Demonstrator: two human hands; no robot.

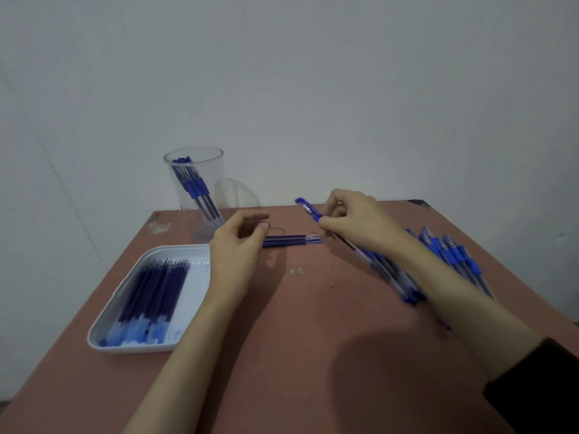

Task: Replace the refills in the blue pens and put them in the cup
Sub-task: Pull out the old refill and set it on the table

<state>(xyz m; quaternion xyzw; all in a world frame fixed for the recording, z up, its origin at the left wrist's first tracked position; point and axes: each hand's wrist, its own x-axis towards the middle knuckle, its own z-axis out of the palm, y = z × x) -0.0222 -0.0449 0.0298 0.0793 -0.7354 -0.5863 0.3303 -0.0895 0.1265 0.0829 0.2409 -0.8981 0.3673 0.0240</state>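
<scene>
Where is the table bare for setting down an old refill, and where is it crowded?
Bare table runs across the near middle, between the tray and the pen pile, nearer than the loose refills. The far right corner, behind the right hand holding a pen, is bare too. Crowded: the far left, with cup, tray and left hand close together.

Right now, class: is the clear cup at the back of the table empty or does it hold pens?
Partly filled: several blue pens lean inside the upright cup, their caps just below its rim.
</scene>
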